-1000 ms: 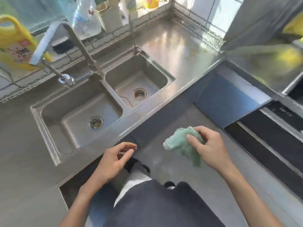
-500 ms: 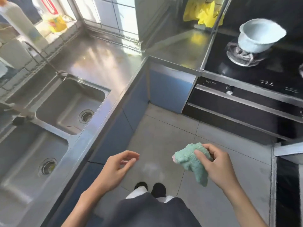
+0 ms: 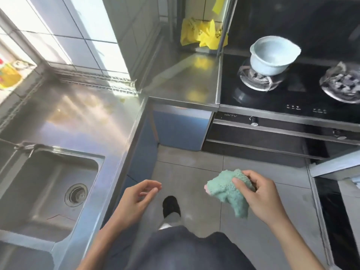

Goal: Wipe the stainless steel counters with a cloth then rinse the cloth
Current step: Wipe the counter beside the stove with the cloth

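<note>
Right hand (image 3: 261,197), fingers clamped on bunched green cloth (image 3: 227,190) | cloth held in air over floor, well apart from steel table (image 3: 81,117) | long axis diagonal, upper-left to lower-right, loose end hanging down | left hand (image 3: 136,199) empty, fingers loosely curled, apart | sink (image 3: 48,191) at left.

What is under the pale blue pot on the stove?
The pot stands on a gas burner with a shiny ring around it. The burner's middle is covered by the pot, so a flame cannot be seen.
</note>
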`<state>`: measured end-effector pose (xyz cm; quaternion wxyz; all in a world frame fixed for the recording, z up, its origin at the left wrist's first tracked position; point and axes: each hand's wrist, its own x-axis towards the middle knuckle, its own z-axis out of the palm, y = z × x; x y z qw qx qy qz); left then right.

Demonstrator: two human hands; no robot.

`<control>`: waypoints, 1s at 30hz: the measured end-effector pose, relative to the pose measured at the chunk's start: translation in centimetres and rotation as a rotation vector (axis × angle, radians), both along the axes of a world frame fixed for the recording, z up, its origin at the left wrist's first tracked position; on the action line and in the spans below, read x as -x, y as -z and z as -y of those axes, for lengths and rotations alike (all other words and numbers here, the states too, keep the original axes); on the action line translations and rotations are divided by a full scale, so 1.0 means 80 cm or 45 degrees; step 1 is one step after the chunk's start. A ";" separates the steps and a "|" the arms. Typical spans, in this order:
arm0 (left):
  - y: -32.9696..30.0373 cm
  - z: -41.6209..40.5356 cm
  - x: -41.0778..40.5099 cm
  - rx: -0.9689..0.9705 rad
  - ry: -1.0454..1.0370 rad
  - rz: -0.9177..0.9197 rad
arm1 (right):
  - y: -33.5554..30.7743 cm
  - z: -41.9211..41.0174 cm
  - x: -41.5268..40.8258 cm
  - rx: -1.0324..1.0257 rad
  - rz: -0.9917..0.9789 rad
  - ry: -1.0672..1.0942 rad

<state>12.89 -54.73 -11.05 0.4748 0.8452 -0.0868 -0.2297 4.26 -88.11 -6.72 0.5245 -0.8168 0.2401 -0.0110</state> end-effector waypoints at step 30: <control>0.009 0.201 -0.487 -0.075 -0.012 0.015 | 0.002 0.204 -0.532 0.009 0.156 -0.172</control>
